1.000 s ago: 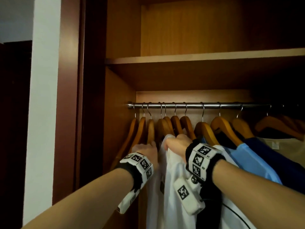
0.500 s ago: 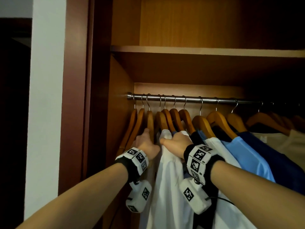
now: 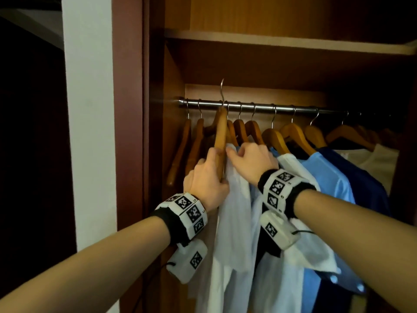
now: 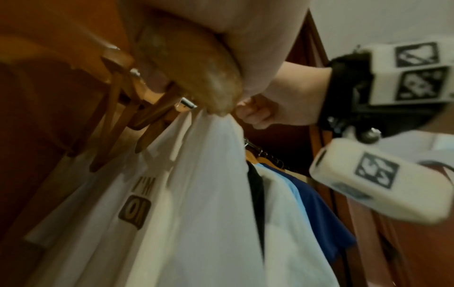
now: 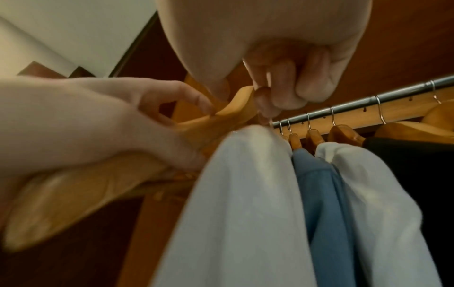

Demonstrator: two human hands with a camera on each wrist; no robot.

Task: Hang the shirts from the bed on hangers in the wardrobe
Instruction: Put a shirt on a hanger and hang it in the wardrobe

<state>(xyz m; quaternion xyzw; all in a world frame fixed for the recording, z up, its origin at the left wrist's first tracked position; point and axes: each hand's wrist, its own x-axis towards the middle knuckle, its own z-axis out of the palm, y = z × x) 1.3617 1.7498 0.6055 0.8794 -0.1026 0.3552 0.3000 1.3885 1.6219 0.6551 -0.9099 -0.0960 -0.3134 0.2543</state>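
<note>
My left hand (image 3: 207, 177) grips a bare wooden hanger (image 3: 220, 136) by its arm. The hanger is raised, with its metal hook (image 3: 222, 91) above the steel rail (image 3: 282, 108). In the right wrist view the left hand (image 5: 98, 120) wraps the same hanger (image 5: 73, 194). My right hand (image 3: 252, 159) sits just to its right with fingers curled at the top of a hanging white shirt (image 3: 234, 211). Its fingertips (image 5: 265, 108) pinch at the white shirt (image 5: 245, 194) by the collar. No bed is in view.
Bare wooden hangers (image 3: 191, 145) hang left of my hands against the wardrobe side wall (image 3: 173, 132). To the right hang a light blue shirt (image 3: 327, 177), a dark blue shirt (image 3: 365, 188) and a beige one (image 3: 379, 163). A shelf (image 3: 293, 42) runs above the rail.
My left hand has closed on one hanger and lifted it, so its hook now stands above the rail. The right hand stayed on the white shirt.
</note>
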